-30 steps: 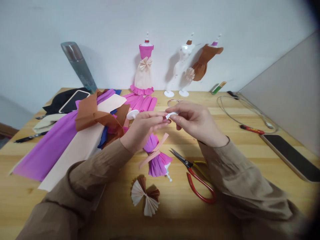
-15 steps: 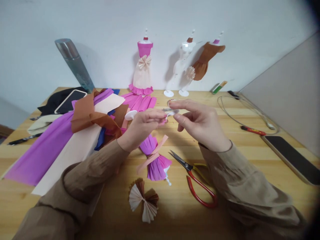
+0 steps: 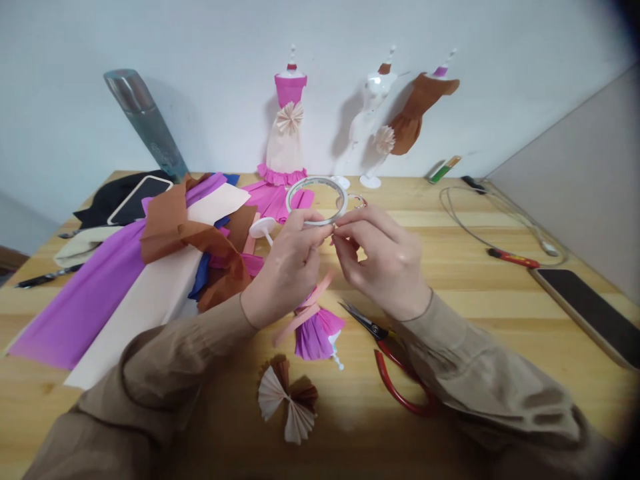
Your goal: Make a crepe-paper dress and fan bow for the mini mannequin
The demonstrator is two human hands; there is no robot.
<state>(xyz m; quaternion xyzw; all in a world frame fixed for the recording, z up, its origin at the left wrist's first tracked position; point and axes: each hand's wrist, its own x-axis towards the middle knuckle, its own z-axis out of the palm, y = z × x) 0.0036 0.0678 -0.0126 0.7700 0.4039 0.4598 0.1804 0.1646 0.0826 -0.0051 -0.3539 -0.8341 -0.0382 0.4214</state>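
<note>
My left hand (image 3: 285,270) grips a thin, whitish roll of tape (image 3: 343,201), its ring standing up above the fingers. At the lower right of the roll, my right hand (image 3: 387,260) has its thumb and fingertips pinched together on its edge; any loose tape end there is too small to see. Beneath the hands lies a small mannequin in a purple and pink paper dress (image 3: 320,333) with a peach strip around it. Nearer me rests a pleated cream-and-brown paper bow (image 3: 299,421). Red-handled scissors (image 3: 369,323) lie partly under my right forearm.
Coloured crepe paper sheets (image 3: 100,293) cover the left side. Along the wall stand a pink-and-cream dressed mannequin (image 3: 285,147), a white one (image 3: 370,113) and a brown-dressed one (image 3: 417,107). A bottle (image 3: 145,123), a phone (image 3: 590,313), a cable (image 3: 453,217) and a red-handled tool (image 3: 515,258) surround the workspace.
The tape roll has turned from nearly edge-on to showing its full ring. My right fingers have closed from apart to a pinch at its edge, and my left hand has turned.
</note>
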